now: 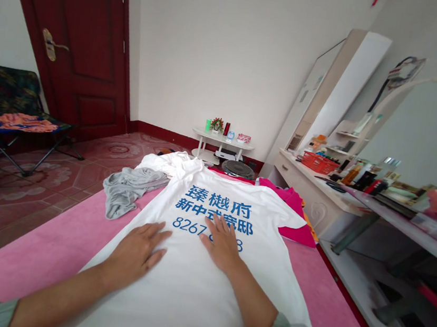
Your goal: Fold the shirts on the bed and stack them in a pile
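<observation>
A white T-shirt [202, 294] with blue printed characters and digits lies spread flat on a pink blanket [44, 248]. My left hand [138, 252] rests palm down on the shirt's left side, fingers stretched out. Flat on the print lies my right hand [222, 243], fingers spread and covering some of the digits. Neither hand holds anything.
A crumpled grey garment [127, 189] lies at the blanket's left edge, and a magenta garment [295, 215] lies under the shirt's right sleeve. More white cloth [166, 161] is heaped beyond. A dressing table [318, 191] with bottles stands right; a folding chair [13, 117] and a red door [83, 35] stand left.
</observation>
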The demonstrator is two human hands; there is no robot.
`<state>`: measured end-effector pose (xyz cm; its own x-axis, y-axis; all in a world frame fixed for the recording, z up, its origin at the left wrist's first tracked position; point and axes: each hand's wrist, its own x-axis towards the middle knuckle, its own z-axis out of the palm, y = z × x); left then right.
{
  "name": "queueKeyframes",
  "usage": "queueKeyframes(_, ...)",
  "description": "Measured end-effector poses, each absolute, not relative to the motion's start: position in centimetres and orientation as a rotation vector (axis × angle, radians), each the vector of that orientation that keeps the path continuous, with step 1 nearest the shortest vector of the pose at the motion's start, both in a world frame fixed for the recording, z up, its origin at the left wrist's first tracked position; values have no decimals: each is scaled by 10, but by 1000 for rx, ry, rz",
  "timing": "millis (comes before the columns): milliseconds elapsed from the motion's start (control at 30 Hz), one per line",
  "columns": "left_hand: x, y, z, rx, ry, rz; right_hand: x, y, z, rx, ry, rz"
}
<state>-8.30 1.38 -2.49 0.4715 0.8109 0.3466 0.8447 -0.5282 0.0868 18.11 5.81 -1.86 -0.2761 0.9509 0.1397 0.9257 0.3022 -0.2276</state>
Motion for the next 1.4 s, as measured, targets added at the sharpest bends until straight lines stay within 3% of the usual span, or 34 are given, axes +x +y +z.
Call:
queueKeyframes(133, -76, 44, 9, -2745, -1690, -525, 189, 71, -35, -1708, -2222, 146)
queueKeyframes(300, -70, 141, 39, -2383, -2118, -961, 195, 72, -35, -1656, -2165, 193)
queueKeyframes(600, -58, 256, 36, -1900, -2573, -1200, 195, 70, -33, -1640, -2112, 249)
queueKeyframes(867, -33, 253, 38, -1932, -2392, -1353, 194, 71, -31, -1639, -2105, 275)
queueKeyframes(1133, 30, 232, 20, -2773, -1881, -1193, 196, 73, -33, -1638, -2120, 257)
queueKeyframes(1400, -61, 122, 37, -2776, -1863, -864, 195, 72, -36, -1635, -2158, 182)
